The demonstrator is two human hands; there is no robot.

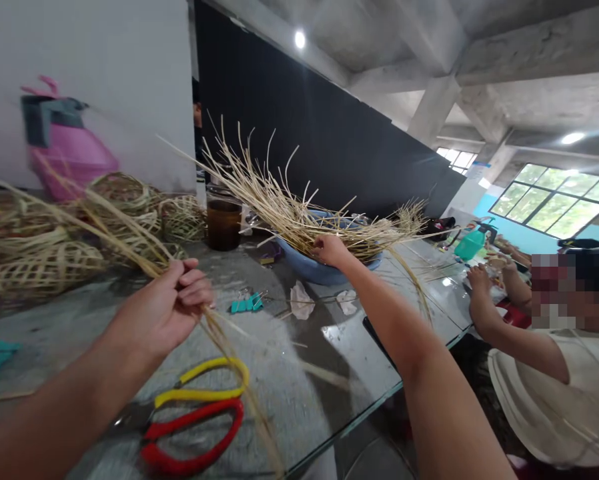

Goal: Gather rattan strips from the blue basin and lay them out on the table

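Several long bamboo strips (129, 252) run through my left hand (172, 303), whose fingers are wrapped round them; their ends trail down to the table. My right hand (329, 250) reaches into a blue basin (309, 267) heaped with a big bundle of thin bamboo strips (274, 200). Its fingers are curled at the near side of the heap, and what they pinch, if anything, cannot be made out. Below my left hand lie scissors (194, 417) with one yellow and one red handle.
Woven bamboo baskets (44, 267) and a pink spray bottle (72, 150) stand at left. Near the basin are a brown jar (223, 223), teal binder clips (247, 302) and crumpled tissue (302, 300). A co-worker (569, 353) sits at right near a green spray bottle (470, 245).
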